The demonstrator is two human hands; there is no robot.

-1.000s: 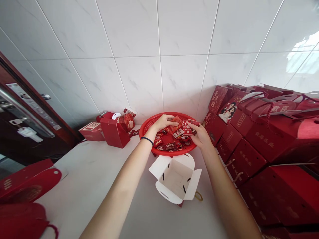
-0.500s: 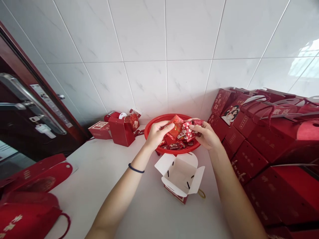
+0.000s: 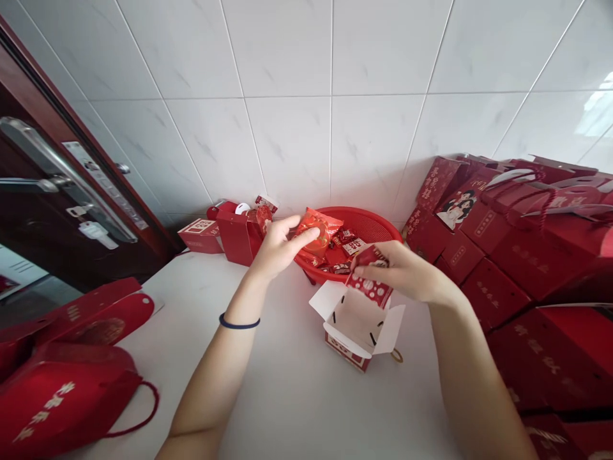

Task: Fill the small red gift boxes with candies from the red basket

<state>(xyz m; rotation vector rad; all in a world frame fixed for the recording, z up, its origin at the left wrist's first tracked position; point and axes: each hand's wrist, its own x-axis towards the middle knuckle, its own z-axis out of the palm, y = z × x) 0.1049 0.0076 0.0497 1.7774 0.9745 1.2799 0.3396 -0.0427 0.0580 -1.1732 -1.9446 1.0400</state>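
Between the thumb and fingers of my left hand is an orange-red candy packet, held over the left side of a red plastic basket. My right hand pinches red candy packets, one with white dots, above the back of an open gift box. The box has a white inside, and its flaps are folded outward. More wrapped candies in red wrappers lie in the basket behind the box.
Red gift boxes with rope handles are stacked along the right. Other red boxes stand at the near left, and a small red box is by the tiled wall. A dark door with keys is at the left.
My hands have moved apart. The right one has come down toward the open box with the dotted packet, while the left one has shifted left with the orange-red packet.
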